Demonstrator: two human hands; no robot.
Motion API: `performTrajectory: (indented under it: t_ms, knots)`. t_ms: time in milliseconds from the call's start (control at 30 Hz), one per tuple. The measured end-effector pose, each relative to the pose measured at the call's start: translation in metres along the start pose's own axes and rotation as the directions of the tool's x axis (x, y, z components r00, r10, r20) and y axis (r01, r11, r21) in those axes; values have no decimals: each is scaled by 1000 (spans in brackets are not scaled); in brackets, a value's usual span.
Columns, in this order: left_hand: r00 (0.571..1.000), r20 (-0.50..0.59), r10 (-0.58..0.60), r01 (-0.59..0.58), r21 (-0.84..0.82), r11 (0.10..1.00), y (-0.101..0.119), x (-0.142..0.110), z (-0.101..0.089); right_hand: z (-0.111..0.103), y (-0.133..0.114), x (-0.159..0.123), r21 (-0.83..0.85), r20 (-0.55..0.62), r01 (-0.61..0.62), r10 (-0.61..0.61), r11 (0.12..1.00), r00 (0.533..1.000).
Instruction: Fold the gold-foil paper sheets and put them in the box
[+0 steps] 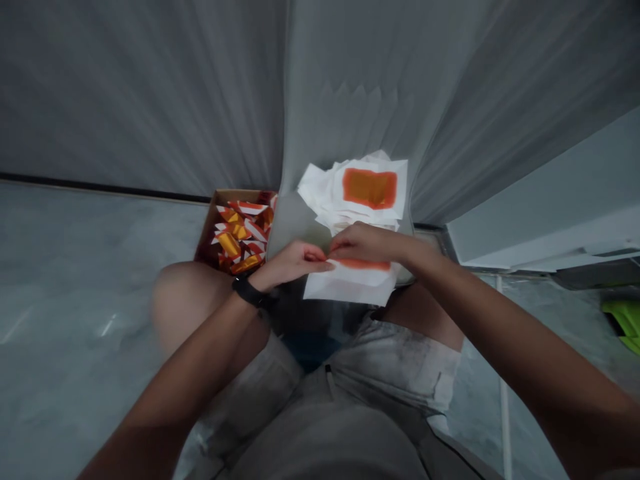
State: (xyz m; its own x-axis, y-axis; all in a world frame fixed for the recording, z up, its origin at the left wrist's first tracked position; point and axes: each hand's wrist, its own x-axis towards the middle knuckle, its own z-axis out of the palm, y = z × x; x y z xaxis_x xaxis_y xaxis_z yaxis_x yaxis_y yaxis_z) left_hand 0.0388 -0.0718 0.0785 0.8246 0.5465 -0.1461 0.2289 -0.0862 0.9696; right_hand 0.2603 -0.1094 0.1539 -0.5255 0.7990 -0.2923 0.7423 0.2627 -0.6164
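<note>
A white sheet of joss paper with an orange-red patch lies over the near edge of a grey seat-like surface, between my knees. At its upper left corner, my left hand is closed with thumb and fingers pinching the edge. My right hand comes in from the right, its fingertips pressed together on the same edge and touching the left fingertips. The right hand covers part of the patch. Just beyond, a loose stack of joss paper shows a gold rectangle bordered in orange-red on the top sheet.
To the left stands a cardboard box holding several folded gold, red and white paper pieces. Grey draped fabric hangs behind. A white panel is at right, with a green object on the floor at far right.
</note>
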Motion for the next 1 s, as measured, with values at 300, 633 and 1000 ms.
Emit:
performTrajectory:
  t_ms: [300, 633, 1000]
  knots:
    - [1000, 17, 16, -16, 10, 1000, 13, -4, 0, 7, -3, -2, -101, -57, 73, -79, 992, 995]
    - [811, -585, -36, 9, -48, 999, -32, 8, 0, 53, 14, -7, -371, -553, 31, -247, 928, 795]
    - [501, -862, 76, 242, 224, 944, -87, -17, 2, 156, 46, 57, -324, -543, 75, -251, 943, 801]
